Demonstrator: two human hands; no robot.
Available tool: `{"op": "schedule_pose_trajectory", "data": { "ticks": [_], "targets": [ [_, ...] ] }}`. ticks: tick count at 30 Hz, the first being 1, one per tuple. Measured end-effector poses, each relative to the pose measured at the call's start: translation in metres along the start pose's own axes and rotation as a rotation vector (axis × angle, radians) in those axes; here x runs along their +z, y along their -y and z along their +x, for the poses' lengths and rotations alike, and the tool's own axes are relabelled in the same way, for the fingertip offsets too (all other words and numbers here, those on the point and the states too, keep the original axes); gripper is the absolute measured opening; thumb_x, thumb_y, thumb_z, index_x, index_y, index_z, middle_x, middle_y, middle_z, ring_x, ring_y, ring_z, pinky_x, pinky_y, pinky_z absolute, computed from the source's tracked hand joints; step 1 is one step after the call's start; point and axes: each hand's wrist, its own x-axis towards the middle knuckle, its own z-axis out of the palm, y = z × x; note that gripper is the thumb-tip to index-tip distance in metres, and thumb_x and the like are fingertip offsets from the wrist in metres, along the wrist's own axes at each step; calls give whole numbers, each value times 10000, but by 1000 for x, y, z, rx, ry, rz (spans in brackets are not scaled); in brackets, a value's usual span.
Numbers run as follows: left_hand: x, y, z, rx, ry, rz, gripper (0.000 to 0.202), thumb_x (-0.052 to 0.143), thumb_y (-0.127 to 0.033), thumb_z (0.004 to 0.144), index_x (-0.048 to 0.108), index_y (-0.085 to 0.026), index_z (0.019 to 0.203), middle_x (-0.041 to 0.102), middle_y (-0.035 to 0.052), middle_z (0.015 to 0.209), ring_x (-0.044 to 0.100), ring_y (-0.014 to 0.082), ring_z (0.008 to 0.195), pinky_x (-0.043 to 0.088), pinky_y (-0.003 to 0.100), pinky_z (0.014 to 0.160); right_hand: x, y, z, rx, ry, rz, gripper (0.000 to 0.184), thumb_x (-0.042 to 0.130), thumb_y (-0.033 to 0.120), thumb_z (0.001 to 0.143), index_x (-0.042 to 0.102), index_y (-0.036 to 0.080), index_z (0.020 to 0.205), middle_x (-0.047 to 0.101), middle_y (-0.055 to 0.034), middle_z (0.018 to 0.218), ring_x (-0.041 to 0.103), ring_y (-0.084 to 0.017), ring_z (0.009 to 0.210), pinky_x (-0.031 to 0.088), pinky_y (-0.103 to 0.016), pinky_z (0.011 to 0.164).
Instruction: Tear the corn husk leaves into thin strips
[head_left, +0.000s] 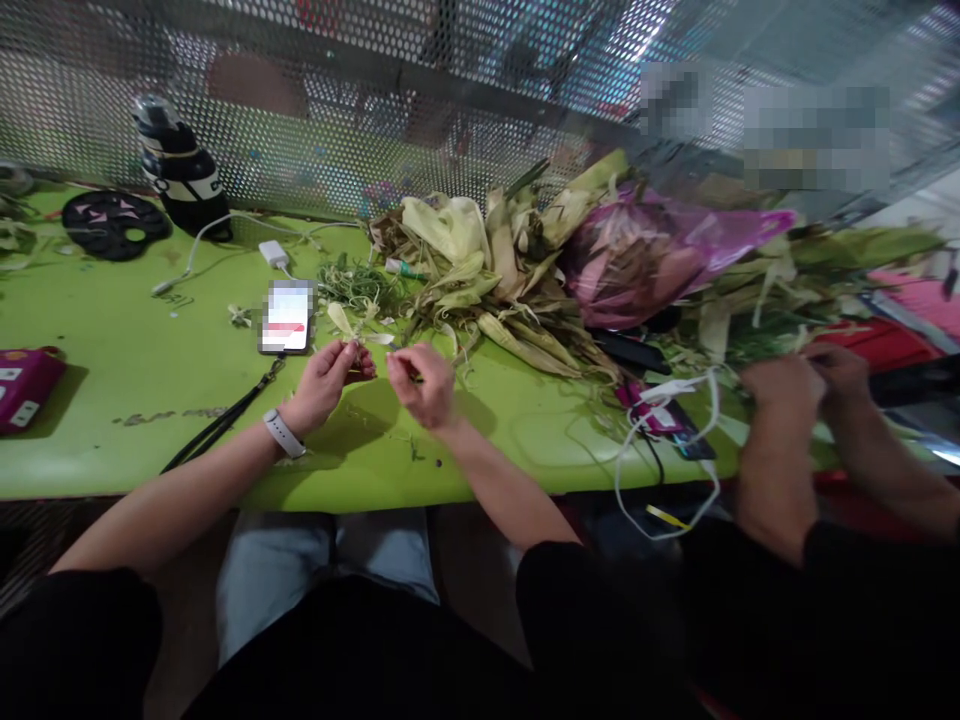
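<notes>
My left hand [328, 380], with a pale watch band at its wrist, pinches a small piece of corn husk [343, 322]; its pale leaf-like ends stick up and to the right above the fingertips. Close by on the right is my right hand [426, 388], its fingers curled together in a pinch. Whatever lies between those fingertips is too small to make out. Just beyond both hands sit a tangle of thin green strands [356, 285] and a heap of dry corn husks [517, 260]. A lit phone [286, 318] lies beyond my left hand.
A pink plastic bag [626, 265] rests among the husks. Left are a dark bottle [184, 175], a black mask-like object [116, 225] and a purple box [28, 388]. A co-worker's hands [784, 385] work at the right, near white cables [709, 410]. Perforated metal [315, 110] backs the green table [187, 400].
</notes>
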Motion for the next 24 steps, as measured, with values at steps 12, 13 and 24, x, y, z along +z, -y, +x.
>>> {"op": "schedule_pose_trajectory", "data": {
  "ticks": [12,13,24],
  "targets": [
    [7,-2,-2,-90,136,111,302,689,-430,849,564,-157,815,524,-33,744,518,75,679,605,308,826,3,0,7,312,51,385,240,665,397,870,731,170,911,666,-58,943,631,-145,889,552,-312,832],
    [6,-3,-2,-104,135,110,295,689,-420,850,564,-156,809,521,-32,743,516,75,682,605,312,834,3,0,7,286,37,361,229,659,385,878,733,171,913,666,-59,938,628,-146,890,552,-315,827],
    [3,1,2,-134,169,187,209,642,-306,888,592,-151,758,495,-24,707,518,80,655,594,281,792,1,-6,9,336,5,414,289,614,449,875,649,188,757,636,-27,801,605,-142,780,534,-306,758]
  ]
}}
